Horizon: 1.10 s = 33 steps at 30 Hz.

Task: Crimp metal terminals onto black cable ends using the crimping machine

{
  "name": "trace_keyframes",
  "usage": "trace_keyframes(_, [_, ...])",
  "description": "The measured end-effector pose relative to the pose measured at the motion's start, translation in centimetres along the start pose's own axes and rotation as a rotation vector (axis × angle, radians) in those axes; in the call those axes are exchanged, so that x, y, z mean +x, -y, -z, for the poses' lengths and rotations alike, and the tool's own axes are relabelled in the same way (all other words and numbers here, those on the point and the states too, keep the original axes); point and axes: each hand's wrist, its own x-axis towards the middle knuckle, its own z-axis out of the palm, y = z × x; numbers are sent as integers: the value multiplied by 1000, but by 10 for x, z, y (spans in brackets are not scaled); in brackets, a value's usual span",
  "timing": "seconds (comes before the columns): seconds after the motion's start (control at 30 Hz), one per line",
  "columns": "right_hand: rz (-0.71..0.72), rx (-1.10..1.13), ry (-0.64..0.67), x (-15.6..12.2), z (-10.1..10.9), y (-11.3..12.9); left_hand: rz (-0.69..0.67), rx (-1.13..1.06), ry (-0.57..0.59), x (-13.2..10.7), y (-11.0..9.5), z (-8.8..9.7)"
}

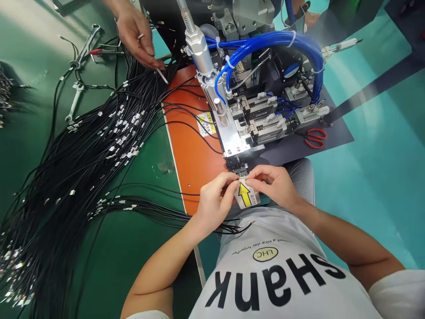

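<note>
My left hand (215,200) and my right hand (275,184) meet fingertip to fingertip just in front of the black nest (237,169) at the near end of a metal machine (245,119). Both hands are pinched on the end of a thin black cable (172,191) that runs in from the left; the cable tip itself is hidden by my fingers. Below my fingers a white label with a yellow arrow (245,195) sits on the machine's front. A bundle of black cables (156,212) passes under my left wrist.
A large heap of black cables with metal ends (99,137) covers the green table (133,248) on the left. Another person's hand (136,33) holds a small white piece at the top. Blue hoses (265,42) arch over the machine. Red scissors (315,137) lie right.
</note>
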Motion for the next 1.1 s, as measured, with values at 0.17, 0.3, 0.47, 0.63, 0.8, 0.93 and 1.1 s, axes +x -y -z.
trace_keyframes(0.17, [38, -47, 14, -1, -6, 2, 18, -88, 21, 1, -3, 0])
trace_keyframes(0.3, [149, -160, -6, -4, -9, 3, 100, -272, 84, 7, -8, 1])
trace_keyframes(0.47, [233, -259, -3, -4, -7, 6, 280, -525, 110, 15, -6, 2])
trace_keyframes(0.63, [244, -273, 16, -2, -7, 6, 371, -656, 114, 17, 1, -1])
trace_keyframes(0.8, [247, -281, 13, -1, -7, 3, 467, -758, 112, 16, 4, -4])
trace_keyframes(0.93, [235, -308, -5, 0, -7, 2, 546, -771, 140, 15, 4, -6])
trace_keyframes(1.1, [288, -351, -33, -2, -10, 0, 592, -786, 103, 14, 5, -11])
